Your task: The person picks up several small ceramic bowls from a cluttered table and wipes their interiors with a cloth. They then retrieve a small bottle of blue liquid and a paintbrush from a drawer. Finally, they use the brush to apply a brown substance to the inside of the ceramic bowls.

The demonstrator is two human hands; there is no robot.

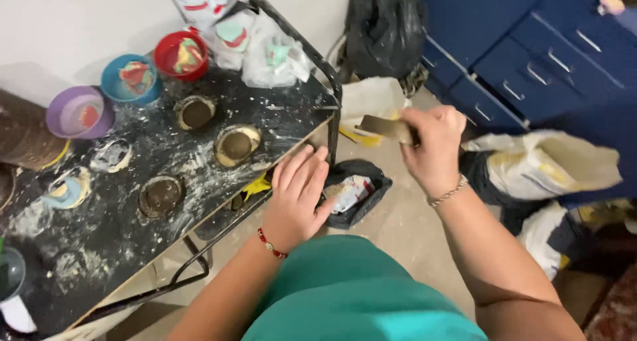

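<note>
Teal cloth fills the near edge, and just past it the left hand lies flat and loose at the edge of the counter, fingers spread, gripping nothing. To the right, the right hand is clenched round the handle of a scraper, its flat tan blade sticking out leftward above the floor, off the counter's corner. That blade looks thin, stiff and light; the handle end seems the safe hold. Below the hands a dark bag sits open on the floor. Farther off, flour-dusted round moulds dot the black top, then coloured bowls by the wall.
</note>
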